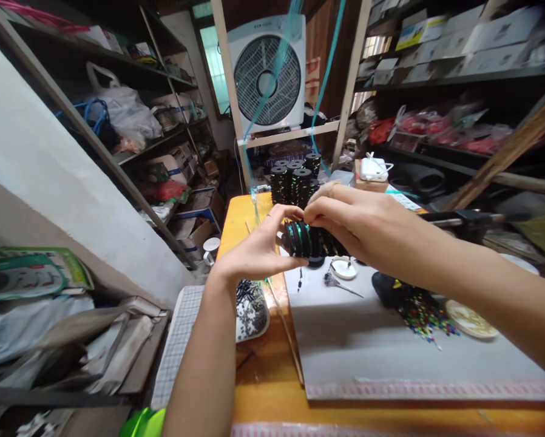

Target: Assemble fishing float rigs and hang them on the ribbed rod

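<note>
A stack of black discs with shiny green bits [303, 238] lies sideways between my two hands, above the table. My left hand [266, 243] curls its thumb and fingers round the left end of it. From the right, my right hand [349, 212] has its fingers closed on the top of the stack. A short beaded strand [300, 279] hangs below. Behind my hands stand several upright black spools with green glints [295, 176]. Under them, a small white dish [344, 267] and a dark tassel-like piece [336, 281] lie on the grey board.
The grey board [363, 358] lies on a yellow table [263, 388]. A white tray of dark beads [254, 331] is at its left. Colourful beads [425, 315] and a round dish [470, 318] are to the right. A box fan [267, 76] and loaded shelves stand behind.
</note>
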`<state>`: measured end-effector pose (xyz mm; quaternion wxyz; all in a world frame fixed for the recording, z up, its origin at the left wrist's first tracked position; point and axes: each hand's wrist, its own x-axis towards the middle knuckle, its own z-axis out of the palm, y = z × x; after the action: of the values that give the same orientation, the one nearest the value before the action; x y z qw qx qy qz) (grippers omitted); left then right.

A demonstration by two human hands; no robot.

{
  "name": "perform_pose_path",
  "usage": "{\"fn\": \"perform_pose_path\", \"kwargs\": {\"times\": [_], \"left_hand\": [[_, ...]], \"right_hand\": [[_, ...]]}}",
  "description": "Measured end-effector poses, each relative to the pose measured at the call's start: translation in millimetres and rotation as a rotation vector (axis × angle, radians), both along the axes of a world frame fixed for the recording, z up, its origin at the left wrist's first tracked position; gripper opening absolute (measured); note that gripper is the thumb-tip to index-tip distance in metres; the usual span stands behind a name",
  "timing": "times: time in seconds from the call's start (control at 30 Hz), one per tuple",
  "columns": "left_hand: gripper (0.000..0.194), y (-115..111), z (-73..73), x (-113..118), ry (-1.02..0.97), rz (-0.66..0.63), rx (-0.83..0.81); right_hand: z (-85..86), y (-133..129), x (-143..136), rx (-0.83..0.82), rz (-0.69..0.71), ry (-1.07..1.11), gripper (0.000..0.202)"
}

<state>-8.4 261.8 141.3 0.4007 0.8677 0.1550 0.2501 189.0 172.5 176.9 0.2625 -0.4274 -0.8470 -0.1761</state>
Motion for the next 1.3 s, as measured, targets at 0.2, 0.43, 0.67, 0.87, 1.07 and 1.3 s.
{"fn": "perform_pose_path", "kwargs": {"times": [0.2, 0.43, 0.67, 0.87, 1.07, 1.3], "left_hand": [[0.065, 1.3, -3.4, 0.1, -0.027, -0.009, -0.010], [0.059, 5.5, -5.5, -0.2, -0.031, -0.015, 0.033], [0.059, 5.3, -5.2, -1.3, -0.053, -0.026, 0.069], [0.064, 3.0, -5.1, 0.5, -0.077, -0.026, 0.033], [0.065, 3.7, -4.3, 1.1, -0.070, -0.034, 0.038], [0.061, 4.8, -6.8, 1.3, -0.093, -0.047, 0.055]], "right_hand": [[-1.4, 1.6, 2.4, -0.080, 0.044, 0.016, 0.020], [4.6, 8.7, 10.1, -0.099, 0.106, 0.061, 0.016], [7.9, 2.9, 9.0, -0.070, 0.130, -0.048, 0.020], [6.7, -0.6, 7.9, -0.065, 0.136, -0.091, 0.020], [1.2, -3.3, 4.8, 0.028, 0.115, -0.165, 0.022], [-4.3, -9.7, 2.3, 0.159, 0.152, -0.265, 0.031]]}}
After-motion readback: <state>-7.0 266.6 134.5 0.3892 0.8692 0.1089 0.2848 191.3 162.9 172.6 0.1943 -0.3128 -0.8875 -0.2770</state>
